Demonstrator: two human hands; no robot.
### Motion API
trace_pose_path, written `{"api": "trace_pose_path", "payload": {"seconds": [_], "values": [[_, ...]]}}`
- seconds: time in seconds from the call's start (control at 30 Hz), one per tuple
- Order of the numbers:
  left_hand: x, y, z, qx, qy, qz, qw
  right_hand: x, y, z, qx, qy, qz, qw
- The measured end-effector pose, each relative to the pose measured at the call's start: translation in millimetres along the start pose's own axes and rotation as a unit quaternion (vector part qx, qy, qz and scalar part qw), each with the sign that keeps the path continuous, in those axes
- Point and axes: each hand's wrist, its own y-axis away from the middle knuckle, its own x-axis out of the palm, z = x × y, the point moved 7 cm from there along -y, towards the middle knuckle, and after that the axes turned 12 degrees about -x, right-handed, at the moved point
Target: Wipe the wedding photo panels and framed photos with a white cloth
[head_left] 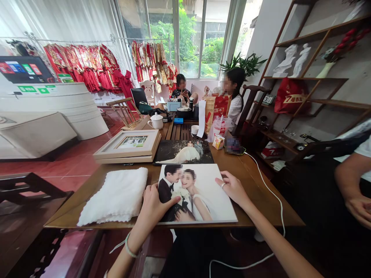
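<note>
A glossy, pale rectangular photo panel (213,208) of a couple in a black suit and white dress lies at the near edge of a brown wooden counter (269,206), squarely before the person whose bare hands flank it. The left hand (158,204) has its grip partly closed on the panel's left edge, thumb laid across the face and fingers curled at the side, seemingly to steady it. The right hand (232,187) reaches to the upper right edge with fingertips on the surface; its thumb is hidden, so how far that grip closes cannot be told. Just left sits a folded white fluffy cloth (116,195), perhaps kept close for wiping. Immediately beyond, a dark-backed photo print (171,148) lies flat, beside stacked pale wooden picture frames (127,152), probably piled to save room. Farther off stand a white lidded porcelain cup (156,121) and a red-and-tan paper bag (217,108), while a thin white cable (271,191) trails along the right. Two people sit at the far end; another person's forearm (350,173) shows at right. Red embroidered garments (84,63) hang by the far windows.
</note>
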Motion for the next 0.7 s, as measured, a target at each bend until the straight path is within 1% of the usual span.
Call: {"api": "trace_pose_path", "payload": {"seconds": [0.13, 0.23, 0.33, 0.43, 0.5, 0.6, 0.7], "values": [[5.4, -1.4, 3.4, -0.001, -0.001, -0.005, 1.000, -6.5, 0.4, 10.9, -0.031, 0.094, -0.024, 0.995], [7.7, -1.8, 5.8, 0.001, 0.000, -0.014, 1.000, -8.8, 1.5, 15.9, -0.050, 0.128, -0.043, 0.990], [9.1, -0.9, 7.2, 0.006, 0.002, -0.021, 1.000, -10.7, 2.3, 16.0, -0.067, 0.080, -0.086, 0.991], [9.6, 0.4, 6.8, 0.013, -0.001, -0.030, 0.999, -11.6, 1.1, 8.0, -0.063, 0.012, -0.132, 0.989], [10.1, 0.8, 6.0, 0.014, -0.007, -0.035, 0.999, -11.7, -2.0, 3.0, -0.067, -0.001, -0.152, 0.986], [10.8, 0.9, 3.4, 0.011, -0.024, -0.046, 0.999, -10.4, -9.3, -0.1, -0.092, -0.018, -0.161, 0.983], [12.3, 0.6, 0.9, 0.003, -0.042, -0.051, 0.998, -6.3, -16.8, -1.3, -0.101, -0.040, -0.147, 0.983]]}}
